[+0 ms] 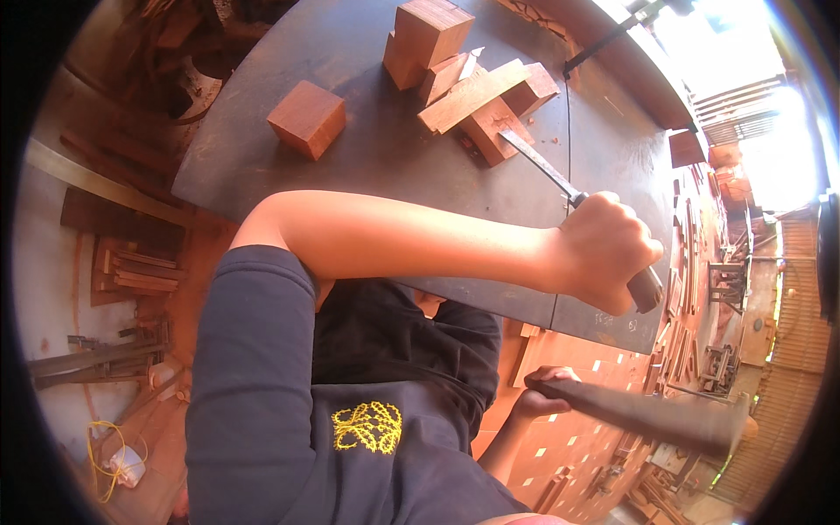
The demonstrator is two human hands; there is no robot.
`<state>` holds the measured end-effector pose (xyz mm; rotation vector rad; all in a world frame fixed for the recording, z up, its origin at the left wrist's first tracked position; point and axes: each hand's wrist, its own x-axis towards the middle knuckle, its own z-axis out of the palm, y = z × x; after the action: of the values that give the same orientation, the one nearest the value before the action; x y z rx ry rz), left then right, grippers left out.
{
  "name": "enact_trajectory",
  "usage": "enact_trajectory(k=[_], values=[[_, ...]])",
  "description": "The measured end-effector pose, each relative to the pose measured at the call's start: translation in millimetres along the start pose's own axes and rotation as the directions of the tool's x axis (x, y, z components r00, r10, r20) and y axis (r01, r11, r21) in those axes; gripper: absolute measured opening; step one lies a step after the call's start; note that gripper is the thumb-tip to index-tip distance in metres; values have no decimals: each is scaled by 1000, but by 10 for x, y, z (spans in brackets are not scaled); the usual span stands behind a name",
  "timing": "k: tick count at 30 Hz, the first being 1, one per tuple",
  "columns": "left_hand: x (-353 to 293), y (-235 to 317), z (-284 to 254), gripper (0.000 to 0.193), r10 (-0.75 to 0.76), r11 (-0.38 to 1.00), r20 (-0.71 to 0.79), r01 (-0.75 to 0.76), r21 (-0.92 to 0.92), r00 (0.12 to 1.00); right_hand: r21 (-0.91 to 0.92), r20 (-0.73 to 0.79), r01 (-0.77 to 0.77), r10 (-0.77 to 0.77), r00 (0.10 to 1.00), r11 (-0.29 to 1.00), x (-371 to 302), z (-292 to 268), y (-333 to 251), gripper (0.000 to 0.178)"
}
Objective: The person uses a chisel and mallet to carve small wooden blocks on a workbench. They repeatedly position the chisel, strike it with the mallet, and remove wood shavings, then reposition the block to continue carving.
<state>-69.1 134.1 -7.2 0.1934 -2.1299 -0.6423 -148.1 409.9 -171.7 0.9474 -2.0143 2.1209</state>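
My left forearm reaches across the dark tabletop, and my left hand [604,249] is closed round the handle of a chisel [544,164]. The blade slants away from me, and its tip meets a reddish-brown wood piece [495,140]. A lighter wood strip [477,94] lies across that piece. Lower right, beyond the table's near edge, my right hand [547,395] grips the narrow end of a dark wooden mallet [652,420]. Its thick end is smeared by motion and well apart from the chisel.
A wood cube [306,120] sits alone on the left of the dark table [376,166]. Taller stacked blocks [429,39] stand at the far side, with small chips near the work. Timber pieces [144,269] are stacked at the left, and a yellow cord [105,455] lies below them.
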Motion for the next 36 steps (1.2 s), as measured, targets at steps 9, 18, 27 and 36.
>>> enact_trajectory(k=[9,18,27,36], values=[[-21,-94,-19,24,23,999,46,-25,47,999,-376,192,9,68,979,927,13,164,-266,86],[-28,-185,-6,27,158,978,33,-161,131,987,152,6,-353,356,934,923,192,195,-400,84],[-14,-236,18,27,185,973,-59,-174,152,981,190,-22,-393,405,914,899,198,-82,-273,75],[148,-194,-95,18,79,996,-154,-72,48,985,5,33,-109,109,994,994,87,231,-409,85]])
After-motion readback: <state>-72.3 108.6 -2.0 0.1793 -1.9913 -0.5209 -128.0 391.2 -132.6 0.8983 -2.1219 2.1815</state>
